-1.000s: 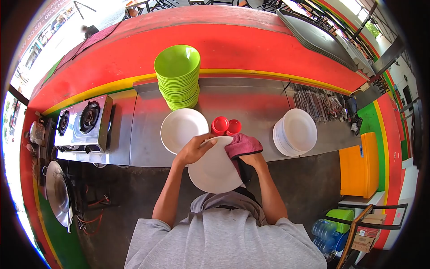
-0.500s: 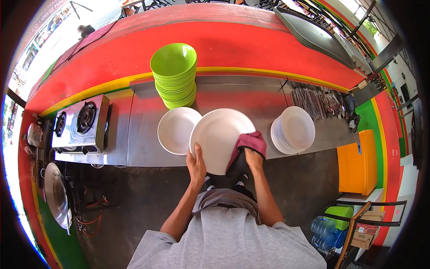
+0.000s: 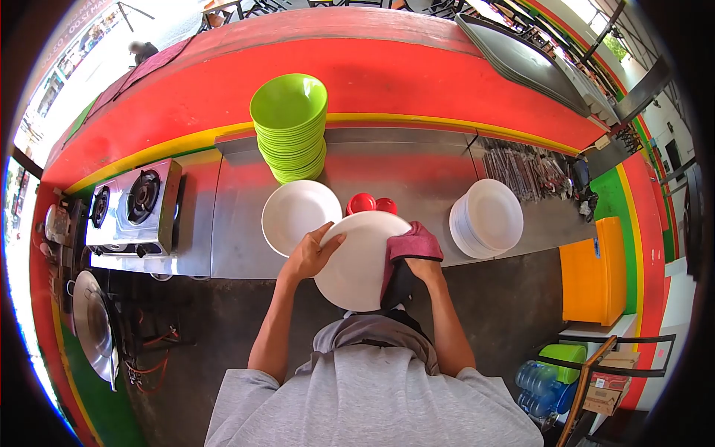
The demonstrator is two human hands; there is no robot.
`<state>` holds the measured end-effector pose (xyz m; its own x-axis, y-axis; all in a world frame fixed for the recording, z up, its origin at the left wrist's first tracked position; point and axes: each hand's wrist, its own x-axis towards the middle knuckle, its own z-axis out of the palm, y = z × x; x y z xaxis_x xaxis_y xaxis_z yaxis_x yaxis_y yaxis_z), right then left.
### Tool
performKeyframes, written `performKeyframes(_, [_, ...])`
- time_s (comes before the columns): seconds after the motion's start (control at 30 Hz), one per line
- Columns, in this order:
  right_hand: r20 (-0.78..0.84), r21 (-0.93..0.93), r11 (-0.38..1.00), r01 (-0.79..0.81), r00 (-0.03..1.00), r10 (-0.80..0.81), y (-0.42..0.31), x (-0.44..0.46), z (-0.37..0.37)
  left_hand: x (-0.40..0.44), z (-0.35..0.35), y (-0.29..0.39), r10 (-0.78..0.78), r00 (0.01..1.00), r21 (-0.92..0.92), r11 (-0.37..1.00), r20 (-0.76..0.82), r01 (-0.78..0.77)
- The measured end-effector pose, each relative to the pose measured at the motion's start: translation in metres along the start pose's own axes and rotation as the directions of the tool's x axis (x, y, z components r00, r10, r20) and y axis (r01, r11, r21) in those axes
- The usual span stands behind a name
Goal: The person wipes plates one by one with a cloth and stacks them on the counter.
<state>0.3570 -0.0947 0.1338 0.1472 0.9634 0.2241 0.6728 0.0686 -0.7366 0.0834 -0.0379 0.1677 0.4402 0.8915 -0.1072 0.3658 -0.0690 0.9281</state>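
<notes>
White, the plate [image 3: 356,268] sits in the head view across the counter's [image 3: 406,164] near edge, nearer the body than half a second ago, so the red cups [image 3: 362,203] show again at twelve o'clock. The left hand [image 3: 307,255] has moved from eight to ten o'clock, thumb and fingers pinching the rim. The right hand [image 3: 423,267] holds a maroon cloth [image 3: 412,244] at two o'clock, fingers covered, their closure untellable. This suggests turning the plate against the cloth.
</notes>
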Motion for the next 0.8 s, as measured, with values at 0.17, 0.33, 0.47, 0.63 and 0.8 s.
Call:
performKeyframes(0.17, [0.128, -0.054, 0.998, -0.013, 0.992, 0.019, -0.016, 0.004, -0.002, 0.001, -0.005, 0.033, 0.073, 0.993, 0.148, 0.985, 0.096, -0.087])
performKeyframes(0.33, [0.223, -0.005, 1.000, -0.007, 0.975, 0.008, -0.014, 0.003, 0.008, 0.011, 0.003, 0.029, 0.097, 0.979, 0.272, 0.952, 0.177, -0.144])
performKeyframes(0.47, [0.174, 0.036, 0.997, -0.069, 0.983, 0.061, -0.020, 0.008, 0.002, 0.014, 0.006, 0.033, 0.109, 0.987, 0.216, 0.967, 0.122, -0.133])
performKeyframes(0.63, [0.002, 0.098, 0.995, -0.033, 0.999, 0.033, -0.028, 0.018, -0.012, 0.007, 0.014, 0.029, 0.096, 0.981, 0.003, 0.995, -0.171, -0.096])
performKeyframes(0.8, [-0.103, 0.007, 0.982, 0.186, 0.977, -0.185, 0.018, 0.012, 0.003, 0.006, 0.028, 0.017, -0.003, 0.898, -0.075, 0.997, -0.440, -0.033])
